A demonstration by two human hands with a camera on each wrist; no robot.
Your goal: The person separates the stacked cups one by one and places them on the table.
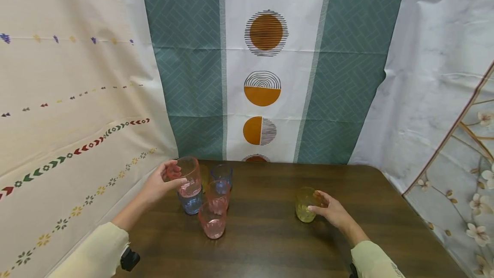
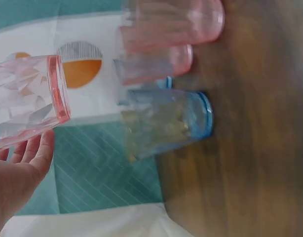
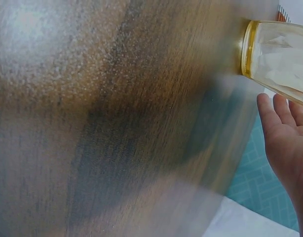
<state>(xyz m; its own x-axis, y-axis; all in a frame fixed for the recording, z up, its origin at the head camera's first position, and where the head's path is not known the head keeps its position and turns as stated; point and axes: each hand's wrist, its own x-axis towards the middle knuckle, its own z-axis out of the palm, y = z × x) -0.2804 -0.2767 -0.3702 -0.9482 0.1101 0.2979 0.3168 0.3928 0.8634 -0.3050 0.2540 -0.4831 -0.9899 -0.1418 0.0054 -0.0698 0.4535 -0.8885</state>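
My left hand [image 1: 164,183] grips a clear pink glass [image 1: 188,175] by its sides, thumb in front. Seen from the left wrist, this pink glass [image 2: 28,101] is apart from the others. In the head view it overlaps a blue glass [image 1: 191,202] standing on the table. Two more pink glasses [image 1: 213,222] stand just to the right, one behind the other. Partly hidden at the back are a second blue glass [image 1: 227,170] and an amber glass [image 1: 204,177]. Over on the right, my right hand [image 1: 333,211] holds a yellow glass [image 1: 304,210] upright, its base at or close to the tabletop.
The dark wooden table [image 1: 262,243] reaches back to a green and white patterned cloth [image 1: 262,63]. A cream embroidered cloth [image 1: 77,119] hangs at the left. White floral fabric [image 1: 432,98] borders the right side.
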